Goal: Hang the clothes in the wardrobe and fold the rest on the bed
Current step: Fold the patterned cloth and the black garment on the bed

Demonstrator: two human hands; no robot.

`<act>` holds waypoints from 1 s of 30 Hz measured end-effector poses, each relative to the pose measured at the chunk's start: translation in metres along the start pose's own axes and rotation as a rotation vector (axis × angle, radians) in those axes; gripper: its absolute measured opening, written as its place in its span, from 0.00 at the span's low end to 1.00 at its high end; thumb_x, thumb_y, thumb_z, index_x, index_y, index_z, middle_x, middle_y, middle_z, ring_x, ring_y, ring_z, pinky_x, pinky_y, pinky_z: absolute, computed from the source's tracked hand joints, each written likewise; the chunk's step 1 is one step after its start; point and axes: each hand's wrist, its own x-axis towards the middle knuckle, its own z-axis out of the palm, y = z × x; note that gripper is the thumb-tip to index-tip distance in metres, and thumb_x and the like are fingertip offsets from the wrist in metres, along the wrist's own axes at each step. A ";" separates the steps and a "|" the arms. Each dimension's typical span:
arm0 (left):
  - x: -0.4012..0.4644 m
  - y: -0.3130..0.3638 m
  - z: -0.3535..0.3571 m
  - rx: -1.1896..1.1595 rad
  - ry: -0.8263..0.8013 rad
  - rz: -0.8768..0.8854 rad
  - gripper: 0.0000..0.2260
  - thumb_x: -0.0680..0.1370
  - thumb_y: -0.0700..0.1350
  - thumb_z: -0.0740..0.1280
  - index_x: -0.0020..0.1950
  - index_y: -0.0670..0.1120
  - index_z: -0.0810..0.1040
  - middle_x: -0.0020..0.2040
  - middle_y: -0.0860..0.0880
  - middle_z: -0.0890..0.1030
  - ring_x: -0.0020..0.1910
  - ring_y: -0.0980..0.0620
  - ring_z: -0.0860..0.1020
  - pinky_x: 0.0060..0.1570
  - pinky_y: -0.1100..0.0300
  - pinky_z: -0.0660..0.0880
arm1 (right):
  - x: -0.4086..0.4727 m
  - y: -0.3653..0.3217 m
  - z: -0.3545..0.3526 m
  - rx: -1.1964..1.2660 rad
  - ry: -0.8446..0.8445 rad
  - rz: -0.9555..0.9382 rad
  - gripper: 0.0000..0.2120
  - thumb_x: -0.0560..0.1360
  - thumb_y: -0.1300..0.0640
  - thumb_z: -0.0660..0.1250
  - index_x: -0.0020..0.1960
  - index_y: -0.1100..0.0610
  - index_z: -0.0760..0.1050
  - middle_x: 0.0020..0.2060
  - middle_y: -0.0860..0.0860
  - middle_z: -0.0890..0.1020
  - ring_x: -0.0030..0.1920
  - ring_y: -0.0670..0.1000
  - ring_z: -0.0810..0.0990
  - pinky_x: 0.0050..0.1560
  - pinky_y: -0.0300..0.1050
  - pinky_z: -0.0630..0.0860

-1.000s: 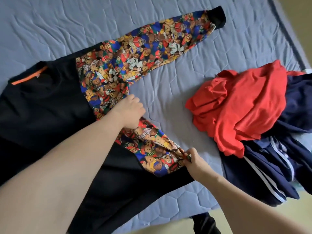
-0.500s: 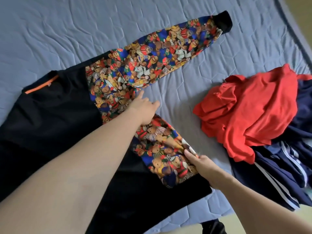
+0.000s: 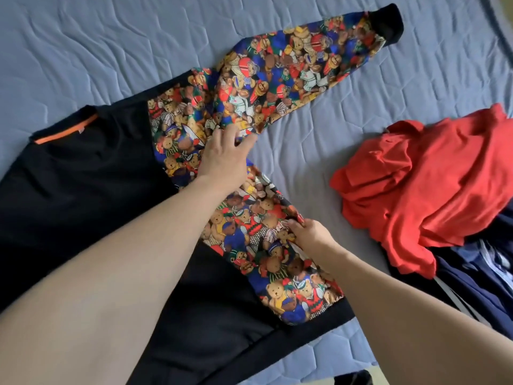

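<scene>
A black sweatshirt (image 3: 83, 173) with teddy-bear print on its side and sleeve lies flat on the bed (image 3: 111, 45). Its printed sleeve (image 3: 299, 70) stretches up to the right and ends in a black cuff (image 3: 390, 20). My left hand (image 3: 224, 157) rests on the armpit area with fingers straight, touching the print. My right hand (image 3: 311, 234) pinches the printed side edge of the sweatshirt lower down.
A red garment (image 3: 422, 173) lies crumpled at the right, on top of a navy garment with white stripes (image 3: 477, 276). The blue quilted bedcover shows around them. The bed's near edge runs along the bottom right, with a dark object (image 3: 352, 379) below it.
My left hand has slid up toward the sleeve's base with its fingers straightened. My right hand has moved up along the printed side edge. The view has shifted closer.
</scene>
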 end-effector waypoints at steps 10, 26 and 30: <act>0.038 -0.004 0.007 0.000 -0.106 0.008 0.24 0.78 0.40 0.61 0.71 0.50 0.58 0.72 0.41 0.58 0.67 0.35 0.63 0.55 0.41 0.72 | 0.016 0.003 -0.002 -0.604 0.228 0.010 0.16 0.81 0.48 0.53 0.61 0.59 0.65 0.60 0.60 0.73 0.61 0.61 0.73 0.56 0.51 0.70; -0.326 -0.029 0.126 -0.214 -0.037 -0.697 0.29 0.75 0.57 0.61 0.73 0.46 0.65 0.72 0.41 0.65 0.72 0.39 0.62 0.67 0.30 0.51 | -0.023 0.052 0.054 -0.505 0.571 0.091 0.35 0.77 0.35 0.51 0.77 0.50 0.48 0.76 0.56 0.54 0.74 0.60 0.54 0.70 0.65 0.51; -0.352 -0.001 0.104 -0.720 -0.093 -1.669 0.37 0.73 0.62 0.66 0.74 0.44 0.60 0.71 0.39 0.66 0.67 0.36 0.66 0.63 0.38 0.64 | -0.066 0.066 0.086 0.029 0.617 0.245 0.33 0.68 0.43 0.56 0.68 0.57 0.64 0.62 0.61 0.73 0.63 0.63 0.70 0.65 0.58 0.66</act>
